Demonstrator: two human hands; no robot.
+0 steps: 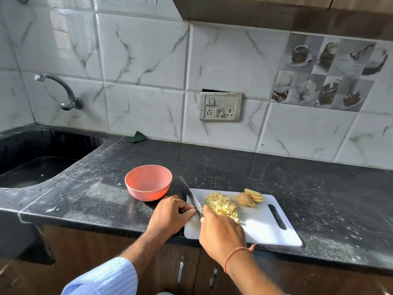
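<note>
Right hand grips the knife: fingers wrapped tight round the handle, which is hidden under the hand, thumb up by the heel of the blade. The blade runs away from the person and to the left, edge down, over the left end of the cutting board, tip close to the pink bowl. Left hand sits on the left edge of the board, fingers curled and bunched together, fingertips right against the left flat of the blade; can't tell if they pinch anything. Diced potato is piled mid-board, just right of the blade, with the near end of the pile touching the right hand. Potato slices are fanned at the back of the board, just beside the pile, skin on some. The board is white with a handle slot at the right, and its front edge overhangs the dark counter. The bowl stands on the counter at the board's back left corner, upright. Orange thread on the right wrist, blue striped sleeve on the left arm. Sink far left with a wall tap above it. Switch panel on the tiles, green scrap at the foot of the wall.
</note>
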